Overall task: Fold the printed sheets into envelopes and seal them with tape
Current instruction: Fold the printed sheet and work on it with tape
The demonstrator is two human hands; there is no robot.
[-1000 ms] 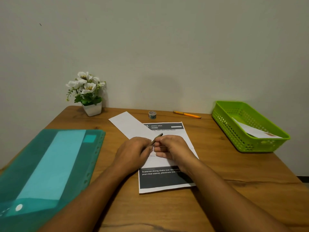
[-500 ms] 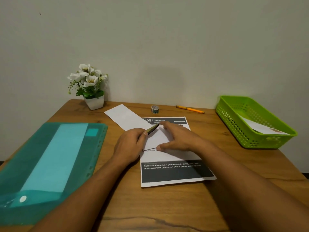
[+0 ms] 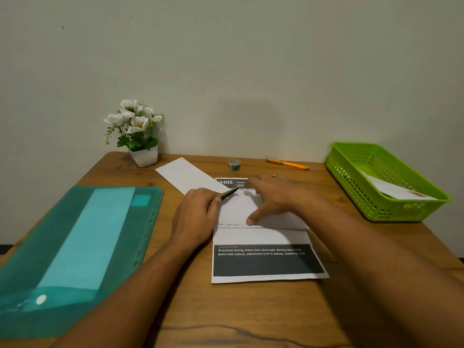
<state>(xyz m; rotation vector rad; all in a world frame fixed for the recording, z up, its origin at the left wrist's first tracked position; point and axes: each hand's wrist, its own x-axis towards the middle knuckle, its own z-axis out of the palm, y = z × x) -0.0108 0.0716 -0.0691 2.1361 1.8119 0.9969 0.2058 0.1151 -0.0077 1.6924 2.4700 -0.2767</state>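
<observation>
A printed sheet with dark header and footer bands lies on the wooden table in front of me. A white folded paper lies on its upper half. My right hand is spread over that paper, its thumb tip pressing near the paper's lower edge and its fingers reaching the sheet's top. My left hand rests at the sheet's left edge and grips a thin dark pen whose tip points at the header. A small tape roll stands behind the sheet.
A white envelope lies behind my left hand. A teal plastic folder covers the left side. A flower pot and an orange pen sit by the wall. A green basket at right holds an envelope.
My right hand left the pen tip, opened and spread away over the white paper toward the sheet's top. My left hand stayed in place holding the pen.
</observation>
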